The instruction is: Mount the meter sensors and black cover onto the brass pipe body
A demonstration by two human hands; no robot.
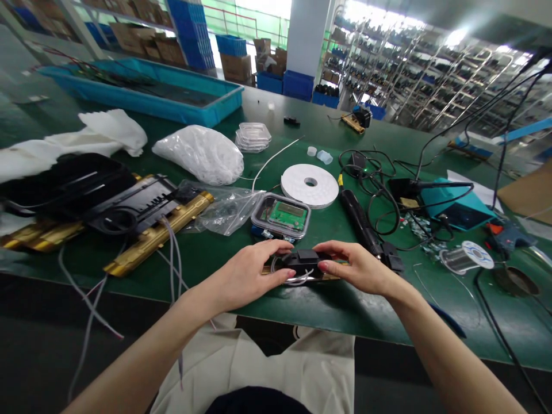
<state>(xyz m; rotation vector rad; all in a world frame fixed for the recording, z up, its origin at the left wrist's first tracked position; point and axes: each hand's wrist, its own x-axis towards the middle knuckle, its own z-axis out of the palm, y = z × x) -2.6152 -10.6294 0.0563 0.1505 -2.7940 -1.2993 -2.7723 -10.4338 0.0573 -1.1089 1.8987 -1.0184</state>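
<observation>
At the front of the green table, a black plastic housing with a thin grey cable sits on a gold metal bar. My left hand pinches its left end between thumb and fingers. On the other end, the thumb and fingers of my right hand close on the housing. Just behind it lies a clear-lidded case with a green circuit board inside. A white tape roll lies beyond that, and a black electric screwdriver is close to my right hand.
Gold bars with black parts and hanging cables lie at left. A white plastic bag and a blue tray stand behind. At right are tangled black cables, a teal box, a solder spool and a round tin.
</observation>
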